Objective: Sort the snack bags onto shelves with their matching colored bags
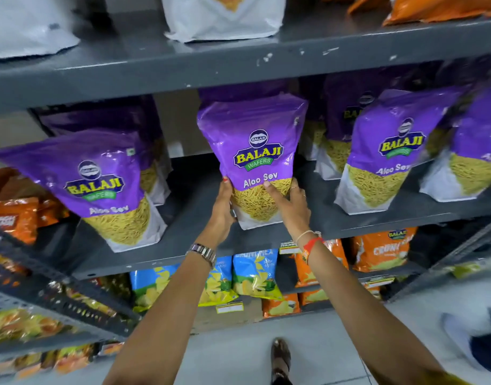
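A purple Aloo Sev bag (255, 140) stands upright on the middle grey shelf (280, 234), near its front edge. My left hand (223, 209) grips its lower left side. My right hand (290, 204) holds its lower right side, thumb across the front. Matching purple bags stand on the same shelf: one at the left (99, 179), one at the right (388, 151), with more behind them and at the far right edge.
White bags (224, 20) and orange bags (438, 6) sit on the shelf above. Blue bags (255, 273) and orange bags (380, 251) fill the shelf below. A second rack with orange packs (13, 218) stands at the left. My shoe (280, 354) is on the tiled floor.
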`<state>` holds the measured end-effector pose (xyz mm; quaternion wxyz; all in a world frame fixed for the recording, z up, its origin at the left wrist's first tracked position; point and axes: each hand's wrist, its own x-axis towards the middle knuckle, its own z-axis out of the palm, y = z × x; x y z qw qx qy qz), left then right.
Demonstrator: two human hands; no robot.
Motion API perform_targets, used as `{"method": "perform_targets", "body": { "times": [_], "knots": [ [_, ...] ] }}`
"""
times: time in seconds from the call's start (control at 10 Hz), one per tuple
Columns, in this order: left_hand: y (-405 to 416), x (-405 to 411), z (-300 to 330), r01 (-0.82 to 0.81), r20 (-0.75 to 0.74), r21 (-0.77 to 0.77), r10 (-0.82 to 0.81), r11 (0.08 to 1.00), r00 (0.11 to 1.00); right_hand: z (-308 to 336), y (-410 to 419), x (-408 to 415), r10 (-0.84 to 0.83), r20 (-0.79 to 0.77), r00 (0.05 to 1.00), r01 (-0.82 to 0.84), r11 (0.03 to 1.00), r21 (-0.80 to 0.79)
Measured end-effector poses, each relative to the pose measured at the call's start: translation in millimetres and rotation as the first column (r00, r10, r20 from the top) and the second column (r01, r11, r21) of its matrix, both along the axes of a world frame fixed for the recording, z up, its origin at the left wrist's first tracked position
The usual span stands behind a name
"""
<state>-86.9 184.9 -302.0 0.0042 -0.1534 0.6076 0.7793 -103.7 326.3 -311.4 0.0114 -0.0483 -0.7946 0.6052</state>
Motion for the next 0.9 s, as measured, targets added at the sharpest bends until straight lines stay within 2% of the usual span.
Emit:
{"method": "perform_targets", "body": {
  "times": [0.2, 0.4, 0.7, 0.8, 0.9],
  "knots": [
    [6.2, 0.4, -15.1, 0.030, 0.005, -0.055, -0.029, 0.998, 1.000, -11.4, 11.5, 7.3, 0.037, 0.032, 0.999, -0.037, 0.999, 0.004],
    [9.2, 11.4, -22.6, -0.123, 0.008, -0.038, 0.123, 0.992, 0.992, -37.0, 18.7, 5.5, 0.055, 0.079, 0.995, -0.034, 0.969, -0.245],
    [17.0, 11.3, -22.4, -0.131, -0.046, -0.081, 0.128, 0.988, 0.991, -45.1, 11.0, 0.0, 0.065, 0.039, 0.997, -0.058, 0.986, -0.157],
    [13.6, 11.0, -21.6, -0.119, -0.039, -0.101, 0.116, 0.988, 0.993, -42.0, 10.3, 3.8, 0.102, -0.012, 0.995, -0.102, 0.973, -0.209],
    [12.2, 12.6, -22.8, -0.152, -0.100, -0.146, 0.138, 0.978, 0.985, -45.0, 16.1, 8.8, -0.014, -0.030, 0.999, 0.003, 0.943, -0.334]
  ]
}}
